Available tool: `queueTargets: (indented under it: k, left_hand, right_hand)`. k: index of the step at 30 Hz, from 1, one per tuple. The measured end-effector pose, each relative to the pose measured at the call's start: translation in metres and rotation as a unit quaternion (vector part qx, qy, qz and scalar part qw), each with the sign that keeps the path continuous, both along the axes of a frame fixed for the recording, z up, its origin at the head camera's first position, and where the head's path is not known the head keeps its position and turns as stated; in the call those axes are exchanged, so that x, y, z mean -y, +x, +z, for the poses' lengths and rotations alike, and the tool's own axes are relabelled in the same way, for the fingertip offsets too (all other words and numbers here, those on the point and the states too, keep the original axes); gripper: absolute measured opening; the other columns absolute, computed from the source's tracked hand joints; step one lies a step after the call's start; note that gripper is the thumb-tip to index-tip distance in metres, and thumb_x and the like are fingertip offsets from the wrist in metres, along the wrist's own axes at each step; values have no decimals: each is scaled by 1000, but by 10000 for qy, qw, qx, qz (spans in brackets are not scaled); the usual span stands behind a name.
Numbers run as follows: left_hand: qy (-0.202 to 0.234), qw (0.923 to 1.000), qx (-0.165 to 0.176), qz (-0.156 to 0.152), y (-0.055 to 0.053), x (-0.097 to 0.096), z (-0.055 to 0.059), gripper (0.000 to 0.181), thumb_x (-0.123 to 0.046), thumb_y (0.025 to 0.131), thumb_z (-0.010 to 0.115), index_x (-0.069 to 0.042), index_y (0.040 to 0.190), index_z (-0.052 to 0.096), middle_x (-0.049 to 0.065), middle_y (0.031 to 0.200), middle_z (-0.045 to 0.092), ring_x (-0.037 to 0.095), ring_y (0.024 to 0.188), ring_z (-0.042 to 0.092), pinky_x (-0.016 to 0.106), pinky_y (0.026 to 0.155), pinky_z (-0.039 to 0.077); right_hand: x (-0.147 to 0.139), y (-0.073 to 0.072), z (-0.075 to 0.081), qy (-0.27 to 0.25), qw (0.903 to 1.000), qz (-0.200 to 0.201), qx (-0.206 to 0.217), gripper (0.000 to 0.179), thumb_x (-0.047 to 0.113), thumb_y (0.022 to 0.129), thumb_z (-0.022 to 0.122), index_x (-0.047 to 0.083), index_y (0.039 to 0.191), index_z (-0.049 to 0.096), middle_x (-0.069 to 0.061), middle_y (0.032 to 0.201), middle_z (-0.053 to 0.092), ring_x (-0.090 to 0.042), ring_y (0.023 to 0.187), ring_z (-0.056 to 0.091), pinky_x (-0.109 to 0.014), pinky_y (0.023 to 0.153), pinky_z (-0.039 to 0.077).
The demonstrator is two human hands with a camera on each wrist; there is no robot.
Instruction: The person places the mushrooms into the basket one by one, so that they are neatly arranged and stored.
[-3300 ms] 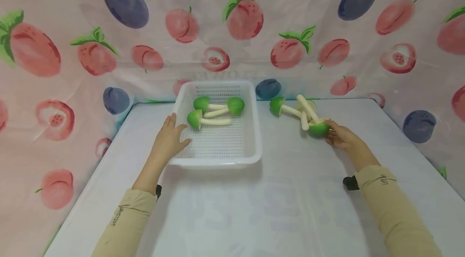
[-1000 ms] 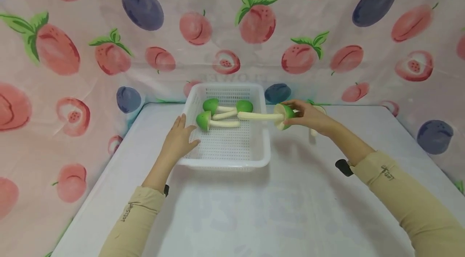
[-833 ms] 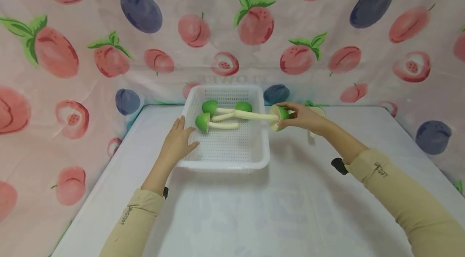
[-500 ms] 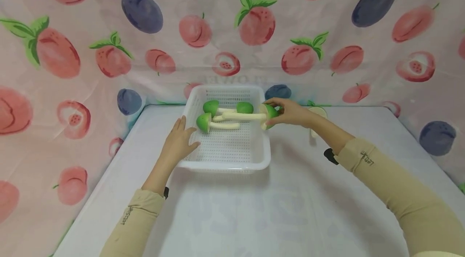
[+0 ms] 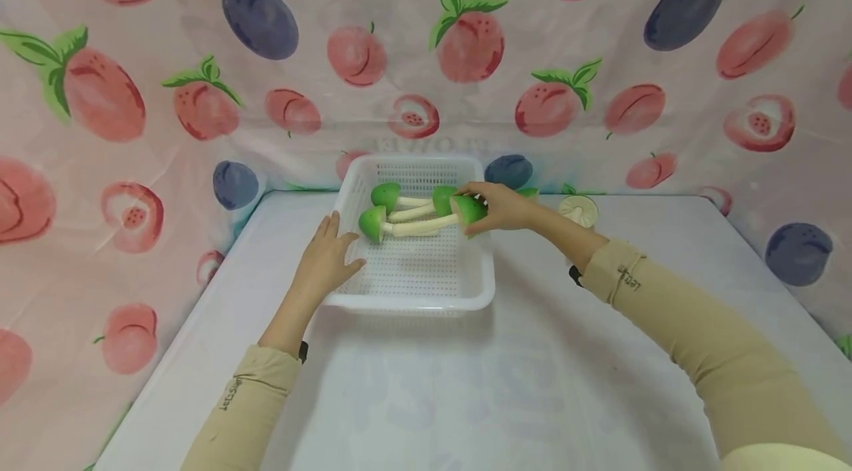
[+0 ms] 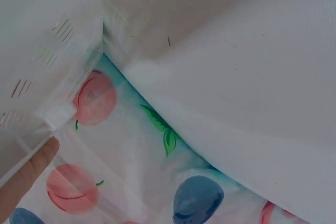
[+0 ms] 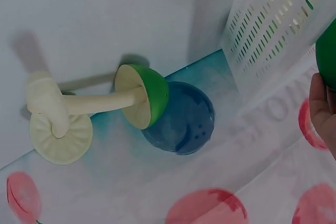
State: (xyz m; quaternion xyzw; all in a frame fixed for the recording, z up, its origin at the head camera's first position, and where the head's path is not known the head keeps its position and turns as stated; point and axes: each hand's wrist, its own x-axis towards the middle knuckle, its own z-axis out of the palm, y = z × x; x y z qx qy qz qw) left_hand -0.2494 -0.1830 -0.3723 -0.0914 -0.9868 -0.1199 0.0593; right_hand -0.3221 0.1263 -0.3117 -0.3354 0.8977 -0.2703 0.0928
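My right hand (image 5: pixel 506 206) pinches a toy mushroom by its green cap (image 5: pixel 471 211), over the right side of a white plastic basket (image 5: pixel 413 303). The mushroom's pale stem points left, overlapping other mushrooms inside. Three more green-capped mushrooms lie in the basket, among them one at the back left (image 5: pixel 385 197) and one at the front left (image 5: pixel 373 224). My left hand (image 5: pixel 322 261) rests at the basket's left rim with straight fingers and its thumb spread inward. In the left wrist view, one finger (image 6: pixel 39 163) lies along the rim.
Two mushrooms lie on the white table (image 5: pixel 532 367) right of the basket. One shows a green cap (image 7: pixel 152 97), the other a cream cap underside (image 7: pixel 60 139); my right arm partly hides them in the head view. A fruit-print cloth (image 5: pixel 413 57) hangs behind.
My right hand has picked up a mushroom from the group on the right and carried it left over the basket, where it now sits lower. The left hand has stayed at the rim.
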Motion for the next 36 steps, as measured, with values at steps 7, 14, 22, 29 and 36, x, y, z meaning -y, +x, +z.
queueTargets:
  k: [7,14,22,29,36]
  left_hand:
    - [84,10000,13,1,1,0,-2,51,-28,83,71,1,124,59,33,149,22,48,139,21,61,105,33]
    - [52,10000,-4,-30,0,-1,1,51,-29,84,70,1,124,59,33,149,23,48,139,21,60,106,32]
    - [58,10000,-31,-23,1,2,-1,51,-28,83,70,1,124,59,33,149,23,47,139,22,60,106,32]
    - [117,9999,84,-18,-3,3,-3,51,-29,85,68,1,126,57,32,150,20,47,141,18,61,107,31]
    - [90,9999,77,-52,-3,4,-3,52,-29,85,69,2,125,58,34,149,21,47,140,19,60,107,32]
  right_hand:
    - [13,-8,-11,247,9996,15,-114,68,15,77,76,-2,135,45,-22,134,51,-34,117,51,-46,94,47]
    - [22,-15,-19,492,9983,19,-304,70,16,77,76,-2,136,44,-21,136,50,-32,117,51,-45,93,46]
    - [35,-24,-34,431,9987,-82,-260,67,13,78,74,-2,136,44,-20,137,49,-31,115,50,-44,95,46]
    - [43,-29,-41,339,9989,-265,-179,66,12,78,74,-1,136,45,-19,136,51,-29,114,51,-43,96,45]
    - [46,-31,-48,406,9973,-253,-558,62,10,78,73,-3,133,46,-20,131,54,-31,114,53,-43,97,45]
